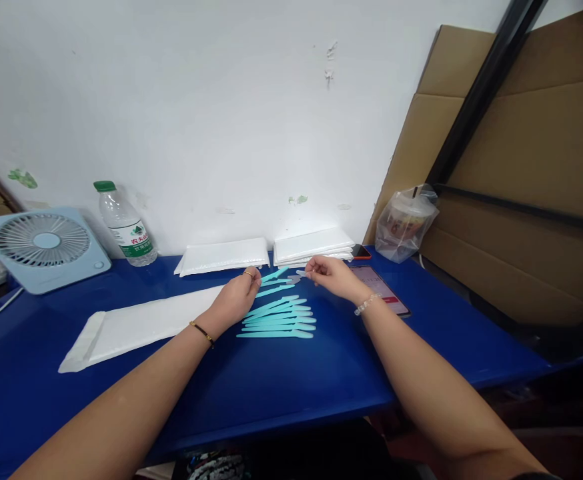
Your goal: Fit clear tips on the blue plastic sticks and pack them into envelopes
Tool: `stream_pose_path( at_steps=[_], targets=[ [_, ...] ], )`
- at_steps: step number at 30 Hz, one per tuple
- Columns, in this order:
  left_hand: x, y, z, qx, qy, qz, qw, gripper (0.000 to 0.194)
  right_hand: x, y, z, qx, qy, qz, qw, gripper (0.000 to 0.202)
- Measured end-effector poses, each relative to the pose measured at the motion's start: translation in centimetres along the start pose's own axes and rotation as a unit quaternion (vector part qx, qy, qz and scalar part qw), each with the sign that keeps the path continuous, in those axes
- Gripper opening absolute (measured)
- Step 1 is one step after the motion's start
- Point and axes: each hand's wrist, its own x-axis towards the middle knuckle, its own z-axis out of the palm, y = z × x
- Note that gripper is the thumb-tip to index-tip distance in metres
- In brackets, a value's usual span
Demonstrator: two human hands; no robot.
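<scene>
My left hand (pixel 241 291) is closed, its fingertips pinching a teal eyebrow razor (pixel 274 274) by the handle end. More teal razors lie just under and beside those fingers. To the right, my right hand (pixel 329 275) pinches a small translucent cap (pixel 301 273), a short way from the razor's tip. Another loose clear piece (pixel 295 280) rests below it, near the razor tips. Nearer to me, a fanned row of several teal razors (pixel 279 327) lies on the blue table, tips pointing right. A long white padded mailer (pixel 141 327) lies partly behind my left hand.
Two piles of white padded mailers, a left pile (pixel 224 256) and a right pile (pixel 314 245), rest against the wall. A fan (pixel 46 247) and water bottle (pixel 126 227) stand left. A tablet (pixel 381 291), phone (pixel 361 252) and bagged drink cup (pixel 405 223) are right.
</scene>
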Motion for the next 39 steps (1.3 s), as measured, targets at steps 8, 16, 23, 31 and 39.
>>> stream_pose_path(
  at_steps=[8, 16, 23, 31, 39],
  targets=[
    [-0.1, 0.4, 0.0, -0.002, -0.041, 0.071, 0.997, 0.037, 0.1, -1.3, 0.7, 0.194, 0.068, 0.027, 0.978, 0.024],
    [-0.1, 0.5, 0.1, 0.007, -0.029, 0.095, 0.995, 0.036, 0.0, -1.9, 1.0, 0.209, 0.099, 0.014, 0.973, 0.026],
    [-0.2, 0.7, 0.0, 0.017, -0.032, 0.105, 0.994, 0.034, 0.0, -2.4, 1.2, 0.188, 0.086, 0.028, 0.978, 0.030],
    [-0.1, 0.5, 0.2, 0.022, -0.028, 0.102, 0.994, 0.035, 0.0, -2.0, 1.1, 0.197, 0.094, 0.023, 0.976, 0.029],
    [-0.4, 1.0, 0.1, 0.005, -0.035, 0.102, 0.994, 0.034, -0.1, -2.4, 2.7, 0.249, 0.035, 0.032, 0.967, 0.036]
  ],
)
